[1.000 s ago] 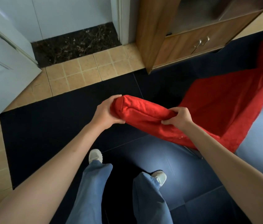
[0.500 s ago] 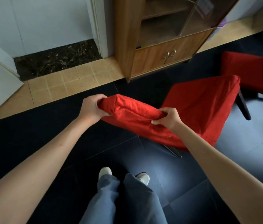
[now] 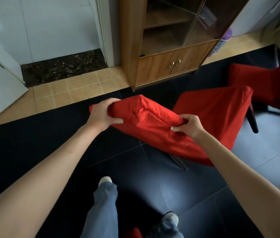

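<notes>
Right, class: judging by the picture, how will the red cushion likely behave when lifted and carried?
Probably soft and floppy: the red cushion creases and bunches where the left hand and right hand grip it. Likely light for its size: the right hand holds its edge with only a pinch.

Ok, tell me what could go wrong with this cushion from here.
1. The right hand only pinches a fold of the cushion, while the left hand grips its corner. The fold may slip, and that end could sag or drop.
2. A leg of the chair juts toward the shoes, so a step forward could trip the person.
3. The cabinet with glass doors stands close behind, and a wide swing might hit it.
</notes>
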Motion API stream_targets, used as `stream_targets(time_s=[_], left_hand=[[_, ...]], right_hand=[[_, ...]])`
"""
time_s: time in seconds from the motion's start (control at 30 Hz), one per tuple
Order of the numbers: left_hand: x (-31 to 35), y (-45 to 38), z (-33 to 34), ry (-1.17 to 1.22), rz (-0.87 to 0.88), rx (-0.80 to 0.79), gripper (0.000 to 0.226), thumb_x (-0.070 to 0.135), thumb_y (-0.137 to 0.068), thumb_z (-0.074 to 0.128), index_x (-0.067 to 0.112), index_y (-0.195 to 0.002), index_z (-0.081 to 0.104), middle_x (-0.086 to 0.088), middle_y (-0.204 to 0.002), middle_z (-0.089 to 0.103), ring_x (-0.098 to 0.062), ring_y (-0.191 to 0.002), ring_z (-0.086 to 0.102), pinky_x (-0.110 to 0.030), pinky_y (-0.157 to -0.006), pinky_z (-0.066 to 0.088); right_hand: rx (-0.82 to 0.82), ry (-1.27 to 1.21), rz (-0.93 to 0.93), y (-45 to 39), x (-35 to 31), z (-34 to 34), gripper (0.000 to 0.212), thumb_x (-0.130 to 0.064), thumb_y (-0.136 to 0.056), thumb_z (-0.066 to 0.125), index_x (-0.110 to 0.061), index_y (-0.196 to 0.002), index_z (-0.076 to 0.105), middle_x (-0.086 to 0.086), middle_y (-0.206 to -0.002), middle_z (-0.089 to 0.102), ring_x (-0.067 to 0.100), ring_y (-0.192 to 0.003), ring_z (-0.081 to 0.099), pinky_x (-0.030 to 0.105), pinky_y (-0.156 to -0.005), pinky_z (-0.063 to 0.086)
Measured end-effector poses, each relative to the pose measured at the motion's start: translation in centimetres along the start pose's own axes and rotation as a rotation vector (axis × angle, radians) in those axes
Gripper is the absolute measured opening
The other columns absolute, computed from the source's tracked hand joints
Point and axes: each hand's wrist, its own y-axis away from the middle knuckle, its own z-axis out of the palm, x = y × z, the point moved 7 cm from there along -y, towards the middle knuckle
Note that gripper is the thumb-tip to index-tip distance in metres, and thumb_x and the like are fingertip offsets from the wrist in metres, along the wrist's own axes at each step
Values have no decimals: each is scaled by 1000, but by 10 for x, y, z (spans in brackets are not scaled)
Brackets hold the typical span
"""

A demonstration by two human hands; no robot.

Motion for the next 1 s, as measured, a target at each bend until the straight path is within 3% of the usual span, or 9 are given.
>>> stream_targets(time_s=[0.2,0.37,0.47,0.57,0.63,0.77,0.87,0.93,1.0], left_hand=[[43,24,20,-24,52,26,44,16,-63,88,15,-101,68,8,-96,67,-10,-93,62,-14,-78,45],[94,41,36,-50,138,29,41,17,-59,91,14,-95,71,5,-92,70,-11,-89,65,-24,-80,51],[127,48,49,-59,185,12,41,19,-56,92,14,-92,72,5,-90,71,-10,-86,66,-28,-80,53],[155,55,64,-43,219,-7,42,22,-54,93,16,-90,72,9,-88,70,-5,-84,65,-14,-77,49],[170,61,74,-30,230,-4,43,23,-53,94,16,-90,73,9,-89,70,-3,-83,64,-6,-75,43],[195,73,91,-19,253,13,47,23,-55,93,15,-96,72,12,-94,68,-1,-87,60,-1,-77,39],[209,79,102,-7,279,-55,56,22,-60,91,19,-111,68,14,-106,64,0,-99,58,-4,-85,39],[212,82,108,-36,269,-117,64,21,-63,89,21,-122,63,16,-114,59,0,-106,53,-14,-90,39],[211,83,110,-56,236,-141,62,20,-64,89,24,-120,62,21,-110,58,5,-101,53,-16,-88,41]], right_hand=[[-50,5,-35,30,18,-46,42,0,-58,89,-16,-94,71,-8,-85,67,1,-76,61,9,-66,50],[-44,69,-73,57,32,-87,39,-3,-62,88,-15,-94,69,-10,-82,64,2,-76,59,4,-63,43],[-2,123,-80,77,40,-117,48,-3,-64,87,-9,-108,69,-1,-97,67,13,-93,60,18,-82,47],[26,104,-142,101,39,-144,64,2,-63,86,-8,-122,65,7,-116,67,20,-109,60,31,-99,45],[62,116,-192,117,38,-157,60,0,-63,86,-9,-119,67,4,-112,67,17,-104,60,28,-93,46],[151,148,-216,139,49,-179,46,-3,-69,83,-6,-112,68,4,-102,67,17,-94,59,33,-88,48],[154,117,-210,147,60,-194,44,-3,-70,83,-7,-111,68,2,-100,67,17,-94,60,34,-89,48],[150,104,-205,153,67,-204,44,-2,-69,83,-8,-110,69,1,-100,67,17,-94,61,36,-90,49],[147,85,-203,158,74,-214,43,-1,-68,84,-8,-108,69,1,-99,67,18,-93,61,36,-90,50]])
